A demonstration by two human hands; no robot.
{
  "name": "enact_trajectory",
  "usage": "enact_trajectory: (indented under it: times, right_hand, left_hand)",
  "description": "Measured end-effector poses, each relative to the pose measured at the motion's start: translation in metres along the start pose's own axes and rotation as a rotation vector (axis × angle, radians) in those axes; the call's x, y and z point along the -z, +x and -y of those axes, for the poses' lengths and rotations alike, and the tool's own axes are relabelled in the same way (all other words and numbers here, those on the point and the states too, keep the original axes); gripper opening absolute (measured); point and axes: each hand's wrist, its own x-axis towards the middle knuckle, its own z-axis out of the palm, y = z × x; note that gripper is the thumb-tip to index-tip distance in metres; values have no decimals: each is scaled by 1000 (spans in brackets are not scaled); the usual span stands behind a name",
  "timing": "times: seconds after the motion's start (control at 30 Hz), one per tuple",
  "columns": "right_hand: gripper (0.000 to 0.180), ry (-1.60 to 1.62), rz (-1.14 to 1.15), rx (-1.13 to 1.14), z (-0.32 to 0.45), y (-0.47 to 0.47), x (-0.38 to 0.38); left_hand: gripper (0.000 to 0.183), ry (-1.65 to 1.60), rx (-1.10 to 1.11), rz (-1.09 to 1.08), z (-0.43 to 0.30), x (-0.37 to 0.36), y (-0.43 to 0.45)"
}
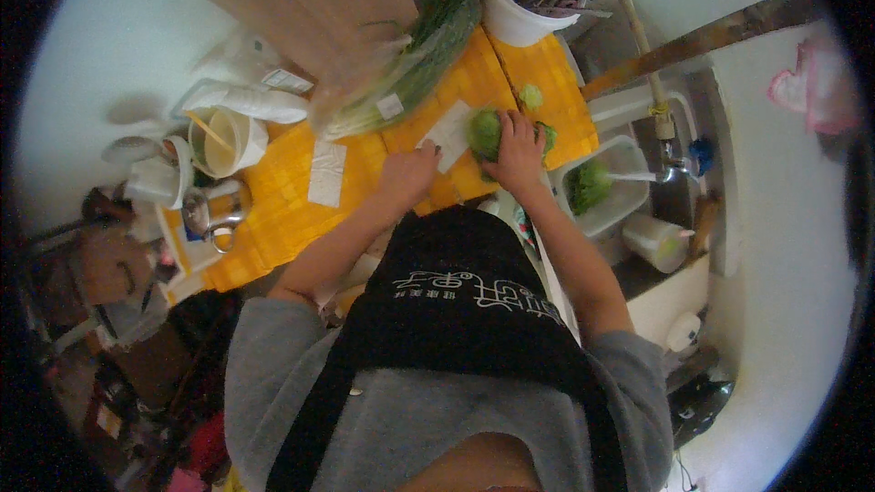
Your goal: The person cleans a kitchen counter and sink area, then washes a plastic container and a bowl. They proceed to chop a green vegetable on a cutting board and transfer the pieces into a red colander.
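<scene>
My right hand [518, 154] lies over a bunch of green leafy vegetable [485, 133], seemingly lettuce, with its fingers curled around it. Leaves show on both sides of the hand. To its left, my left hand [409, 175] is curled, its fingertips at a white paper sheet or cloth [448, 135] beside the vegetable. A small dark spot shows at those fingertips; whether the hand holds something is unclear. Beyond my right hand lies a loose pale green piece [530, 97]. All of this is on a yellow-covered table [369, 160].
Bagged green onions [427, 68] lie at the back, near a white bucket [509, 10] of utensils. A tub [236, 143] and metal pot [222, 205] stand left. At right, a tap [673, 167] runs into a white basin [618, 208] holding greens.
</scene>
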Motion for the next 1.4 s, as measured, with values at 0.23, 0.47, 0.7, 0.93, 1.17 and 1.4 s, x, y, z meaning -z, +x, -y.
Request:
enact_trajectory:
  times: [0.23,0.47,0.7,0.93,1.17,1.4]
  right_hand:
    - [92,47,36,13,-5,4,1]
    - [93,43,28,35,-5,4,2]
    - [96,49,64,35,-4,4,-2]
    - [99,140,35,51,-18,0,-5]
    - [84,663,-231,-108,-28,-40,10]
    - [101,653,-613,-1014,-117,-111,-27]
  left_hand:
    - [30,-101,-67,21,2,9,-6]
    - [30,-104,34,122,-9,11,-7]
    - [32,-92,-125,69,0,-29,20]
    - [39,-189,-7,105,-3,-47,49]
    - [34,-175,254,26,16,-37,31]
    - [29,-381,-11,-176,15,-31,7]
